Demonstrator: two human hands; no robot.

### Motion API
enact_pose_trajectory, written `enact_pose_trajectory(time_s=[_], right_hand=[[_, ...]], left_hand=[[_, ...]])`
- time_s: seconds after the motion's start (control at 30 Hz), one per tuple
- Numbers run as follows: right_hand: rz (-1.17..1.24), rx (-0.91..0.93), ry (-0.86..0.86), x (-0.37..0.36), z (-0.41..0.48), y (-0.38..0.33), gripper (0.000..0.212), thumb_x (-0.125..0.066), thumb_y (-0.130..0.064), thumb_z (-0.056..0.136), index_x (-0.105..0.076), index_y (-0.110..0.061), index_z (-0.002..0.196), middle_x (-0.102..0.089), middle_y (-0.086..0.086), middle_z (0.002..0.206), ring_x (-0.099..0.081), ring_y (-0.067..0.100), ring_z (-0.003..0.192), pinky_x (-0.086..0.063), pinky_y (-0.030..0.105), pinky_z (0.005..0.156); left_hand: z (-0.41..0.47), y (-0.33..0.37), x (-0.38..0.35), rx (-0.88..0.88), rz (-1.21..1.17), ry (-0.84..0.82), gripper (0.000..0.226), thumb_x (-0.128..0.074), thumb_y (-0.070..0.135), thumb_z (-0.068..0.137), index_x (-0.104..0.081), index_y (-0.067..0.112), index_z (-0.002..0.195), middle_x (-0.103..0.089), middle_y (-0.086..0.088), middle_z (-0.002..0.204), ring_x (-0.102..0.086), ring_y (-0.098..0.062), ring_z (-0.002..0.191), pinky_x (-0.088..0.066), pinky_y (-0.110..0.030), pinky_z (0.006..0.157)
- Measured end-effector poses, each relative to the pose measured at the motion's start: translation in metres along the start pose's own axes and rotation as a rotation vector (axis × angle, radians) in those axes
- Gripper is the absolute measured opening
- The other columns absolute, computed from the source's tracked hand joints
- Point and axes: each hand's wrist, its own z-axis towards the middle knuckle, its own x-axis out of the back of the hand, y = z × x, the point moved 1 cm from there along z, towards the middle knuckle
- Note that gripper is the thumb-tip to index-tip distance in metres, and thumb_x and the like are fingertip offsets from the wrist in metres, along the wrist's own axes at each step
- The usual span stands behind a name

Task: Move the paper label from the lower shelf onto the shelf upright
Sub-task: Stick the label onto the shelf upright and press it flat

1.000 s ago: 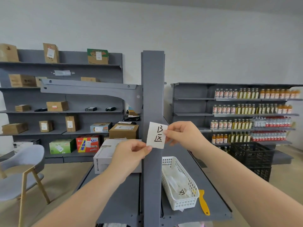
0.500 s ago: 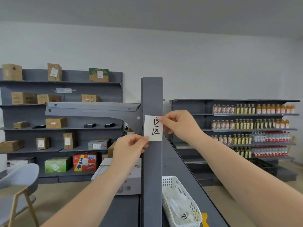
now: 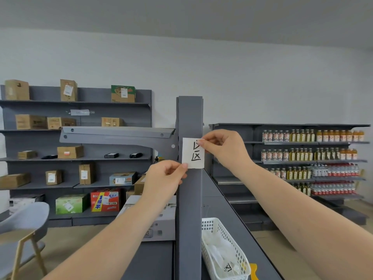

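Observation:
A white paper label (image 3: 192, 153) with black handwritten characters lies against the front face of the grey shelf upright (image 3: 189, 209), below its top end. My left hand (image 3: 164, 179) pinches the label's lower left corner. My right hand (image 3: 224, 148) pinches its upper right corner. Whether the paper sticks to the metal I cannot tell.
A white plastic basket (image 3: 224, 249) with more paper labels sits on the lower shelf (image 3: 238, 215) right of the upright, a yellow tool (image 3: 253, 270) beside it. A white box (image 3: 159, 223) lies to the left. Shelves of cardboard boxes (image 3: 70, 152) and bottles (image 3: 310, 154) line the back; a grey chair (image 3: 22, 225) stands at left.
Both hands have raised the label from above the lower shelf up to the upright's front face, and the view has tilted upward with them.

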Motion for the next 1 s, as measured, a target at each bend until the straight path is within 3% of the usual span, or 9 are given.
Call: enact_pose_trajectory(time_s=[0.2, 0.33, 0.5, 0.7, 0.83, 1.0], right_hand=[[0.045, -0.023, 0.047, -0.001, 0.005, 0.003, 0.005, -0.076, -0.015, 0.078, -0.072, -0.013, 0.076, -0.071, 0.002, 0.071, -0.059, 0.006, 0.062, -0.048, 0.02, 0.057], [0.069, -0.018, 0.071, -0.002, 0.008, 0.002, 0.006, -0.075, -0.013, 0.079, -0.072, -0.015, 0.075, -0.073, 0.005, 0.074, -0.059, 0.004, 0.059, -0.046, 0.014, 0.055], [0.034, 0.001, 0.096, -0.005, 0.013, 0.002, 0.003, -0.076, -0.017, 0.079, -0.074, -0.016, 0.076, -0.073, 0.003, 0.077, -0.059, 0.009, 0.065, -0.051, 0.025, 0.063], [-0.047, 0.028, 0.146, -0.01, 0.015, 0.001, 0.003, -0.075, -0.017, 0.078, -0.075, -0.016, 0.076, -0.07, -0.007, 0.072, -0.053, -0.001, 0.058, -0.045, 0.013, 0.059], [-0.064, 0.04, 0.17, -0.012, 0.016, 0.001, 0.004, -0.074, -0.016, 0.078, -0.074, -0.016, 0.074, -0.072, 0.001, 0.078, -0.059, 0.019, 0.066, -0.05, 0.029, 0.066], [-0.09, 0.053, 0.168, -0.013, 0.017, 0.003, 0.006, -0.075, -0.019, 0.078, -0.073, -0.02, 0.073, -0.072, 0.001, 0.08, -0.06, 0.02, 0.07, -0.047, 0.024, 0.064]], left_hand=[[0.002, 0.0, 0.001, -0.022, 0.013, 0.003, 0.014, -0.064, 0.029, 0.089, -0.073, 0.019, 0.084, -0.074, 0.002, 0.074, -0.065, -0.009, 0.062, -0.056, -0.024, 0.067], [0.007, 0.002, 0.0, -0.036, 0.047, -0.002, 0.016, -0.063, 0.031, 0.09, -0.071, 0.023, 0.078, -0.074, 0.004, 0.072, -0.064, -0.008, 0.06, -0.054, -0.024, 0.064], [0.01, 0.004, -0.002, -0.016, 0.027, 0.011, 0.02, -0.062, 0.029, 0.09, -0.072, 0.018, 0.076, -0.073, 0.001, 0.07, -0.061, -0.009, 0.056, -0.051, -0.022, 0.061], [0.019, 0.006, -0.004, 0.024, 0.045, 0.012, 0.023, -0.059, 0.027, 0.092, -0.071, 0.017, 0.076, -0.072, 0.002, 0.068, -0.056, -0.01, 0.053, -0.05, -0.022, 0.058], [0.023, 0.005, -0.006, 0.023, 0.072, 0.007, 0.024, -0.06, 0.029, 0.091, -0.073, 0.014, 0.077, -0.071, 0.003, 0.062, -0.054, -0.008, 0.05, -0.05, -0.021, 0.056], [0.03, 0.0, -0.004, 0.014, 0.146, 0.014, 0.027, -0.06, 0.033, 0.09, -0.073, 0.018, 0.072, -0.071, 0.004, 0.058, -0.056, -0.01, 0.058, -0.05, -0.031, 0.066]])
